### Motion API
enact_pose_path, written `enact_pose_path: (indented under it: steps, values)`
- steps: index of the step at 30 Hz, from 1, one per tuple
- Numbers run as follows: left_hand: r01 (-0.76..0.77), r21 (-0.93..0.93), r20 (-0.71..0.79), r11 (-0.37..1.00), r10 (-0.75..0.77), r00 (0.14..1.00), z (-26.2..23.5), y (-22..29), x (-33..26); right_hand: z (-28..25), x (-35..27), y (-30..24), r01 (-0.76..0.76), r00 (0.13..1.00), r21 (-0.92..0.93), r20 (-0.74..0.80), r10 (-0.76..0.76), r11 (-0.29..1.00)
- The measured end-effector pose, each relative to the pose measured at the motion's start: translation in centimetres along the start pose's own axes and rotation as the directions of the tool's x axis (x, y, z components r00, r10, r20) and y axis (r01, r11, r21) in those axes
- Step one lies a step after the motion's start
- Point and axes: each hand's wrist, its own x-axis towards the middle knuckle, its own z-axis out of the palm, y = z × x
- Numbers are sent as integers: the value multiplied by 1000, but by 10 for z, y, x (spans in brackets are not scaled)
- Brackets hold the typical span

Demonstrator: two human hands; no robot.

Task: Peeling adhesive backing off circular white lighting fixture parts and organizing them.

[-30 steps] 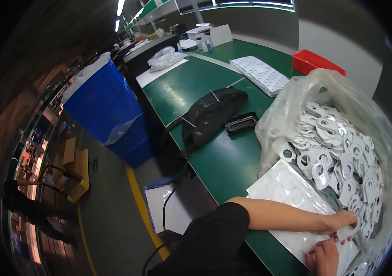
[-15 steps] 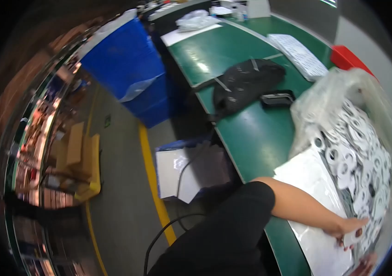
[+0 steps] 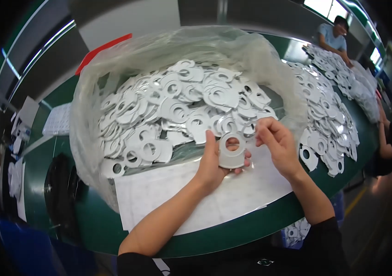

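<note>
Left hand (image 3: 210, 169) holds 1 plate (image 3: 231, 159) by its edges.

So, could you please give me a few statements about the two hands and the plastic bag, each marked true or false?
1. The left hand holds a ring-shaped part. True.
2. The plastic bag is tied shut. False: the plastic bag gapes open, with a pile of similar parts showing inside.
3. The right hand is raised to the right of the held part. True.
4. The red item is at the right end of the plastic bag. False: the red item shows behind its far left side.
5. A white sheet lies below the hands. True.
</note>
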Motion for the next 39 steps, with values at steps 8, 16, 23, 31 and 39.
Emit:
enact_pose_path:
  steps: [8,16,23,31,39]
  values:
    - [-10,1,-1,1000,10,1000,0,3,-8,7,-1,1,-76,997,31,-13,76,997]
    - [-55,-29,33,998,56,998,-2,2,-4,17,-4,12,-149,988,118,61,142,982]
    - [-71,6,-13,997,71,997,1,2,-3,20,-6,18,-156,986,86,75,150,984]
    - [-66,44,12,997,66,998,0,2,-3,21,-6,21,-126,990,58,68,122,990]
    - [-73,38,6,997,73,997,1,2,-3,21,-5,23,-137,989,60,64,133,989]
